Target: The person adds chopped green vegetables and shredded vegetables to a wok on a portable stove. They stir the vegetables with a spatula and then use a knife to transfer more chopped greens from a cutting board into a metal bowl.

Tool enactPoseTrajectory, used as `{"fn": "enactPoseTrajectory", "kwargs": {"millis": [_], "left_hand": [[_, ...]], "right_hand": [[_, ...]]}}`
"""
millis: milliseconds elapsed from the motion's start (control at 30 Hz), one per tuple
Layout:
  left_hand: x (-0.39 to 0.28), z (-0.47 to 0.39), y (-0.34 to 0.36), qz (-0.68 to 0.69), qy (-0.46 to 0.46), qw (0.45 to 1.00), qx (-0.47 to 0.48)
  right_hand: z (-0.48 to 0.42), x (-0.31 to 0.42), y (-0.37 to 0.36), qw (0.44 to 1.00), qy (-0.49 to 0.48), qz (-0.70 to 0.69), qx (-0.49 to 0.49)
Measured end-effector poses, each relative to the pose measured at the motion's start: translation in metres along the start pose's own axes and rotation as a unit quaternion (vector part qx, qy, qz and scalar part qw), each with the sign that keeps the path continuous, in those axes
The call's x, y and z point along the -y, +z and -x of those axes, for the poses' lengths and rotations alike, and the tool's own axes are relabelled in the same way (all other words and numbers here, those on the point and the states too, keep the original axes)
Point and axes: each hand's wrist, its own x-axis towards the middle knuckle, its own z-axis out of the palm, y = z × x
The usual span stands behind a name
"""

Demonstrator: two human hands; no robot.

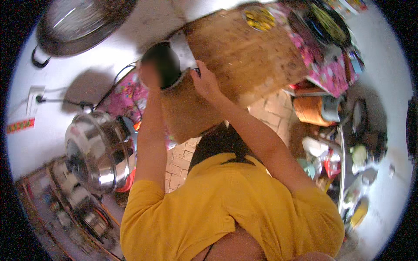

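Note:
My left hand (150, 73) is at the near left side of a round metal bowl (181, 78) with a dark inside; blur hides whether its fingers grip the rim or reach inside. Green matter shows faintly in the bowl, which overlaps the left edge of a large wooden board (248, 55). Just right of the bowl, my right hand (205, 80) is closed on the dark handle of a broad-bladed metal cleaver (184, 49). The blade lies partly behind the bowl. A dish of yellow pieces (259, 19) stands at the board's far edge.
A pink patterned cloth (125, 94) shows beside the board. A stacked metal steamer pot (101, 150) is at left, near a cord and wall socket (36, 99). A large lidded pan (85, 26) is at upper left. Green vegetables (328, 24) lie in a dark pan at upper right.

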Motion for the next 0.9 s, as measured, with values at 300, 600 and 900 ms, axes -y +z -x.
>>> {"fn": "enactPoseTrajectory", "kwargs": {"millis": [300, 600, 900], "left_hand": [[0.081, 0.066, 0.001, 0.422, -0.407, 0.810, 0.018], [0.017, 0.082, -0.024, 0.540, -0.425, 0.713, 0.142], [-0.072, 0.118, -0.060, 0.535, -0.425, 0.718, 0.129]], "right_hand": [[0.124, -0.128, -0.123, 0.961, 0.223, -0.081, -0.145], [0.114, -0.176, -0.204, 0.953, -0.016, 0.244, -0.182], [0.029, -0.193, -0.200, 0.959, -0.022, 0.276, -0.057]]}}
